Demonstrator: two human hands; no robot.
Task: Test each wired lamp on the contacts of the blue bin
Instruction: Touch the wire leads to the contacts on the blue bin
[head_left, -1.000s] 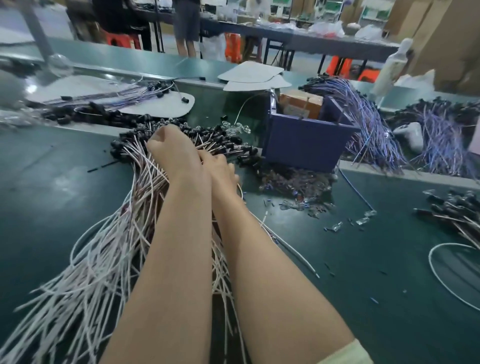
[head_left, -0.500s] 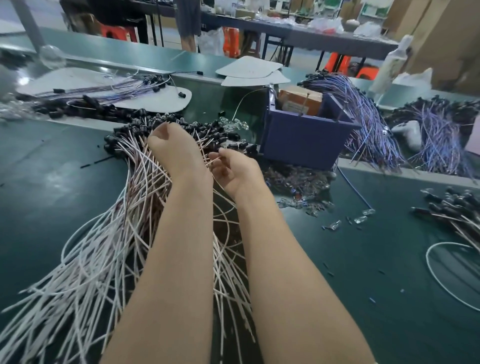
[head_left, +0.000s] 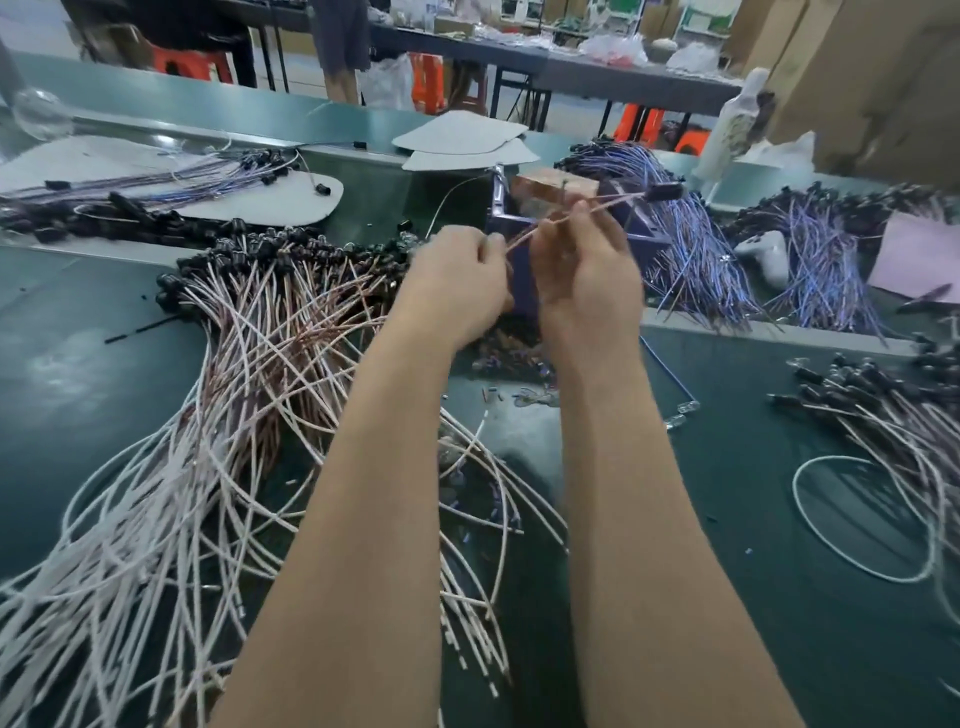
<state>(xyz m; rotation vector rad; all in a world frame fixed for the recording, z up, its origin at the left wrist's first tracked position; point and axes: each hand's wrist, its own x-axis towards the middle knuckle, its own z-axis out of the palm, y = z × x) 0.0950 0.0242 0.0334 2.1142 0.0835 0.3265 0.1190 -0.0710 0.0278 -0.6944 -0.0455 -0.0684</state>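
A large heap of white-wired lamps (head_left: 249, 374) lay across the left of the table (head_left: 78, 364), black heads away from the person. By its size, most of the testing was probably still to do.

The left hand (head_left: 457, 283) was raised in front of the bin (head_left: 523, 280), fingers curled, pinching the near end of one lamp's wire (head_left: 524, 236). The right hand (head_left: 587, 280), just beside it, had its fingers curled round the same wire farther along. The lamp (head_left: 665, 191) at the wire's far end stuck out to the right, over the bin and clear of the table. Blur hid the bare wire tips.

A metal clip (head_left: 498, 184) stood at the bin's far left corner, likely the contacts. The wire seemed not to touch it, and the lamp looked dark, so this test seemed not yet made.

To the right lay bundles of purple-wired lamps (head_left: 691, 249), and nearer the edge a smaller spread of white-wired ones (head_left: 883, 415), perhaps those already checked. Nothing in view confirmed that.
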